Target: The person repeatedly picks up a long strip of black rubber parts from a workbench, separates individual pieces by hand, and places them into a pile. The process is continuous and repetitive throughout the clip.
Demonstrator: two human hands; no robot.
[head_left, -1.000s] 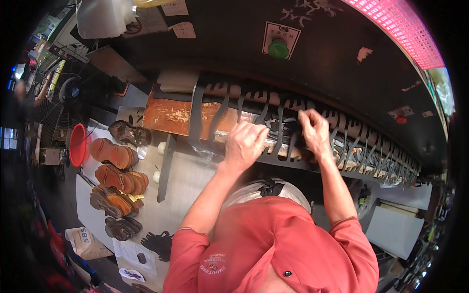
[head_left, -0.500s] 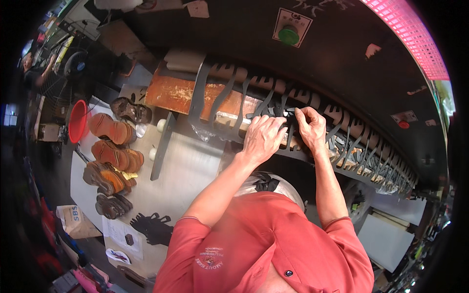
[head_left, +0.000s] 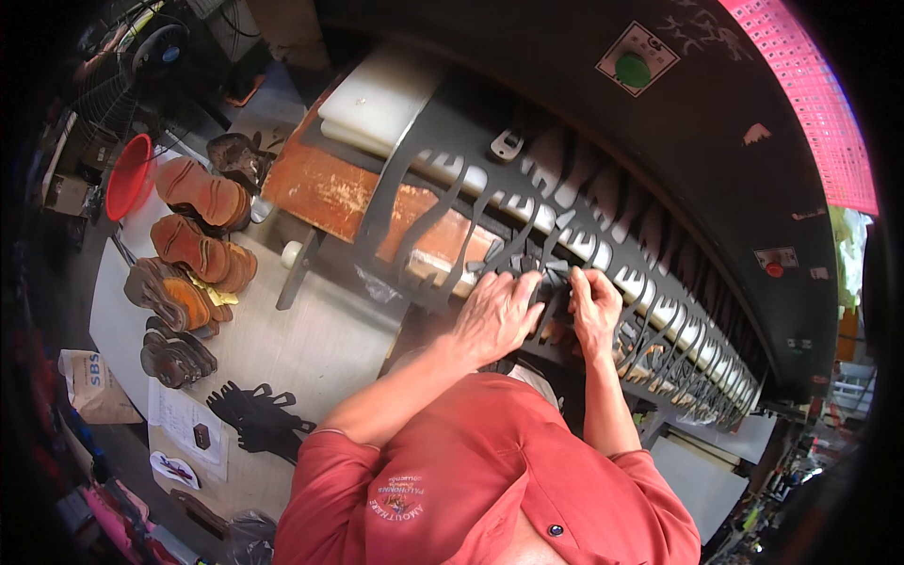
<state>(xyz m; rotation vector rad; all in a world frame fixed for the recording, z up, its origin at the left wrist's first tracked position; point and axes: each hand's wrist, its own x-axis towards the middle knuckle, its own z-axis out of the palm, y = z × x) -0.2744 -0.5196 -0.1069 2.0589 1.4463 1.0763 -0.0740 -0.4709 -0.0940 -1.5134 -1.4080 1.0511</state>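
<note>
The black cut-out sheet (head_left: pixel 384 209) lies across the worn orange table (head_left: pixel 325 193), probably spread so its slots are within reach. The left hand (head_left: pixel 499 315) rests at its front strips, perhaps steadying them — whether its grip is clamped, I cannot tell — while the right hand (head_left: pixel 595 306), just beside, has thumb and fingertips together.

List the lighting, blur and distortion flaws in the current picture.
Head view: the pink basket glows brightly at the upper right, while much of the black machine sits in shade; head view: the fisheye bends the machine's long edges and leaves black corners; head view: the fan looks soft near the left rim, the dark cut sheet clearer.
</note>
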